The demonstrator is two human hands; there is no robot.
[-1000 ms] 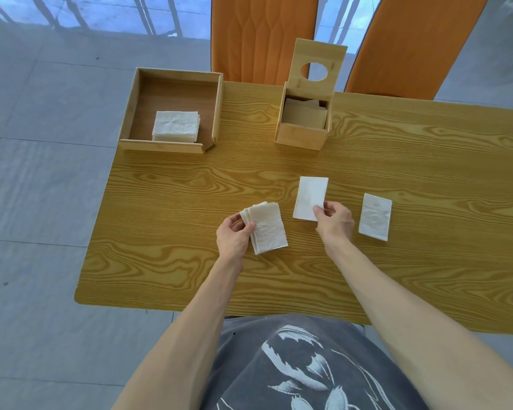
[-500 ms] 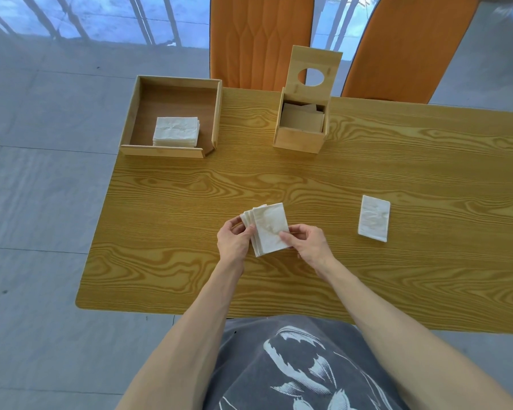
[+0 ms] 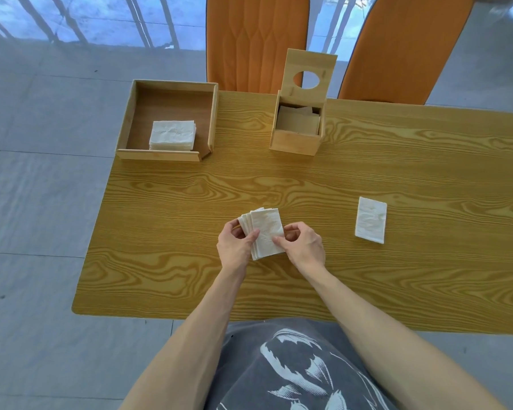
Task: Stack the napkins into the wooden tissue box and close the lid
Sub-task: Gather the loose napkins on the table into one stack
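White napkin pile point(image 3: 263, 232) at table's 6 o'clock | left hand point(image 3: 235, 245) and right hand point(image 3: 303, 245) pinch it | square edges first | tissue box point(image 3: 296, 139) at 12 o'clock, lid point(image 3: 308, 74) up | 1 loose napkin point(image 3: 370, 219) at 3 o'clock

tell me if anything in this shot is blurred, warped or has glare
Head view: mostly sharp; the napkin stack between the left hand and right hand shows its creases. The table edges bow from wide-angle distortion, a smeared patch sits in the top right corner, and railing shapes reflect brightly off the glossy floor.
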